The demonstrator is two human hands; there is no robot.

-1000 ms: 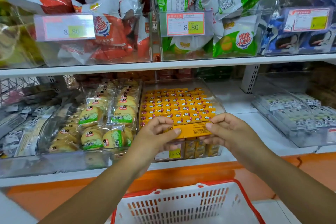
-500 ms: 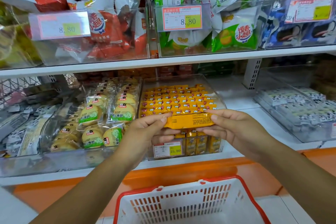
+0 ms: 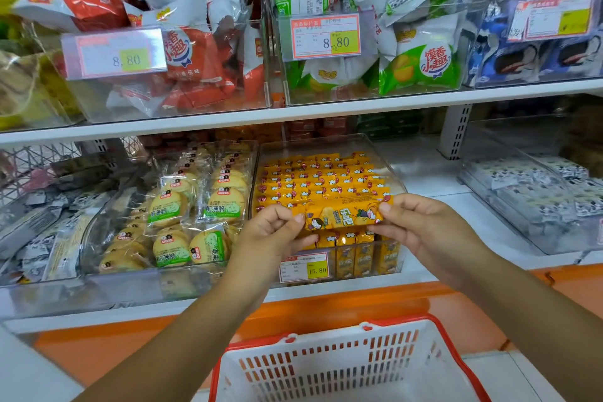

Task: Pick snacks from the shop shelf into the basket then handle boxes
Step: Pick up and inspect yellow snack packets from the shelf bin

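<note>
A yellow snack packet (image 3: 342,214) is held crosswise in front of the lower shelf, its printed face turned to me. My left hand (image 3: 277,232) pinches its left end and my right hand (image 3: 424,232) pinches its right end. Right behind it stands a clear bin (image 3: 326,143) packed with several rows of the same yellow packets. The white basket with a red rim (image 3: 346,365) sits below my arms, and its visible part holds nothing.
Clear bins of round green-labelled biscuits (image 3: 195,209) stand left of the yellow bin, and grey-white packets (image 3: 538,192) lie to the right. The upper shelf (image 3: 293,114) carries bins of red (image 3: 182,42) and green (image 3: 408,42) bags. An orange ledge (image 3: 359,303) runs under the lower shelf.
Both hands have lifted the yellow packet a little and rotated it, so its printed front now faces me instead of its plain edge.
</note>
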